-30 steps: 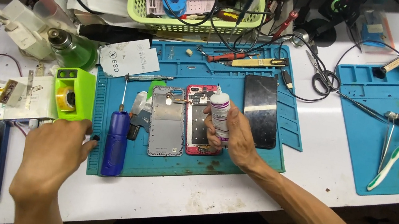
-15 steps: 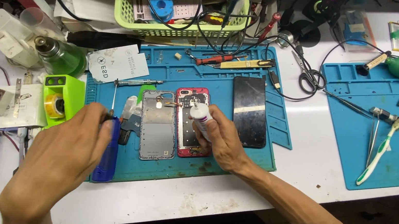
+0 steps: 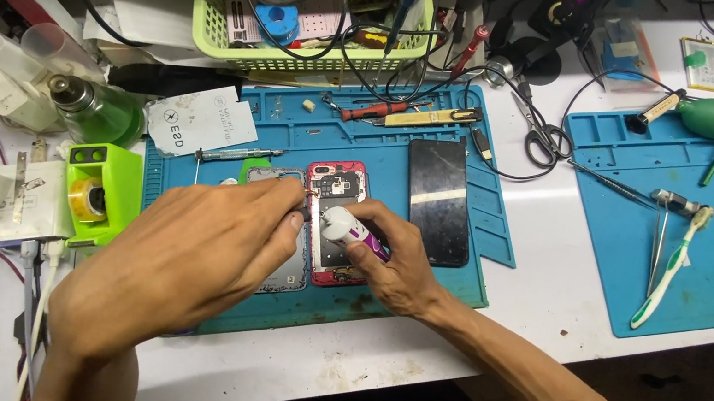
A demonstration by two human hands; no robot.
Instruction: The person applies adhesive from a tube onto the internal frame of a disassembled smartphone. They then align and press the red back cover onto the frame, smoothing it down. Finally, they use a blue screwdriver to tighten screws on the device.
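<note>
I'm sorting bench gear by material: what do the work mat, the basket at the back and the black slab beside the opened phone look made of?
Work mat: matte blue, probably silicone, with moulded compartments.
Basket: lime-green plastic with lattice walls.
Black slab: likely a glass screen panel, glossy with a glare streak.

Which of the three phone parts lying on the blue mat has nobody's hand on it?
The black screen panel, farthest right, lies untouched. The red phone frame sits under the right hand, and the left hand covers the grey one.

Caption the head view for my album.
Both hands, left and right, holding a small white-and-purple tube over an opened red phone.
</note>
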